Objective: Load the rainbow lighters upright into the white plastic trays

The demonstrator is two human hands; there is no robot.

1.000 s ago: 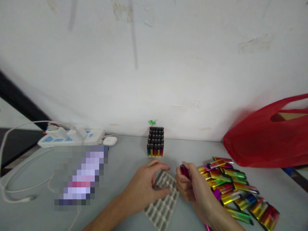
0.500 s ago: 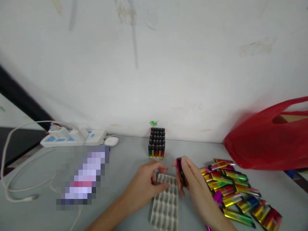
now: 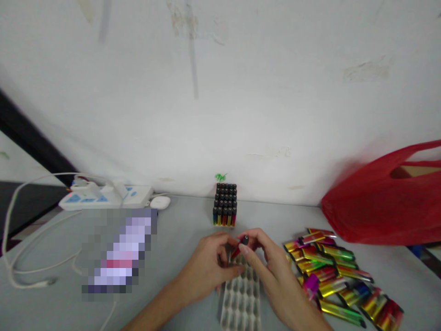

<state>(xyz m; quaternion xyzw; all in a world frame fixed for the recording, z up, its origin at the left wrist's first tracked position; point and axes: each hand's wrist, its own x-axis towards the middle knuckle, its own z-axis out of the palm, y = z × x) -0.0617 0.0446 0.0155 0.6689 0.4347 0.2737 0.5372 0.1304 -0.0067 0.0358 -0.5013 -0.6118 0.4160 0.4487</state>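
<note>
A lighter (image 3: 245, 240) with a black top and a red body is pinched in my right hand (image 3: 272, 266), tilted above the far end of a pale moulded tray (image 3: 241, 303). That tray has rows of small hollows. My left hand (image 3: 206, 262) is curled at the tray's far left edge, its thumb over the hollows and its other fingers beside and below, gripping it. The left index fingertip comes close to the lighter's lower end; whether they touch, I cannot tell. Behind the hands, a block of upright lighters (image 3: 225, 204) with black tops stands near the wall.
Loose shiny lighters (image 3: 330, 271) are heaped right of my right hand. A red bag (image 3: 382, 202) sits at the back right. On the left are a power strip (image 3: 106, 197) with plugs, white cables (image 3: 44, 271), a white case (image 3: 160, 202) and a blurred phone-like screen (image 3: 124, 253).
My right hand has brought the lighter left, from beside the tray to over its far end, close to my left fingers. The tray has shifted slightly to the right.
</note>
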